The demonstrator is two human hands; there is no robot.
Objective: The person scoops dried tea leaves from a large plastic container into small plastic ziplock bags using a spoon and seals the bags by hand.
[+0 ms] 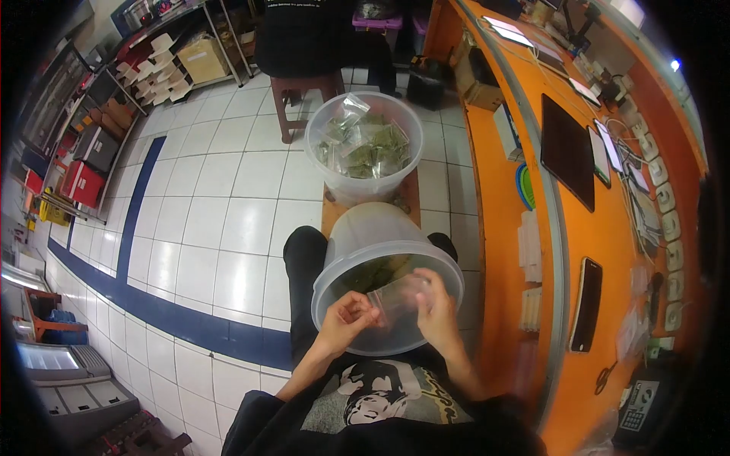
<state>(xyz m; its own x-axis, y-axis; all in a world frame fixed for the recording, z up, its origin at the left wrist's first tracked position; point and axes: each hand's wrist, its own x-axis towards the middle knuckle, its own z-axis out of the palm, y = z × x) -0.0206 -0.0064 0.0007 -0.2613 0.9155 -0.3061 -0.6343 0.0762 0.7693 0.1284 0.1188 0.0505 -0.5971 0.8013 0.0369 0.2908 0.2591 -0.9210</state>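
Observation:
Above the mouth of a tilted translucent plastic bucket, a small clear zip bag is stretched between my hands. My left hand pinches its left edge between thumb and fingertips. At the other side, my right hand grips the bag, its fingertips slightly smeared by motion. Inside the tilted bucket lies green leafy material, partly hidden by the bag and hands. Directly beyond stands an upright translucent bucket holding several clear bags filled with green leaves.
The upright bucket rests on a low wooden bench. To my right runs an orange counter with a phone, a tablet and scissors. Ahead, a person in black sits on a brown stool. Metal shelves stand left.

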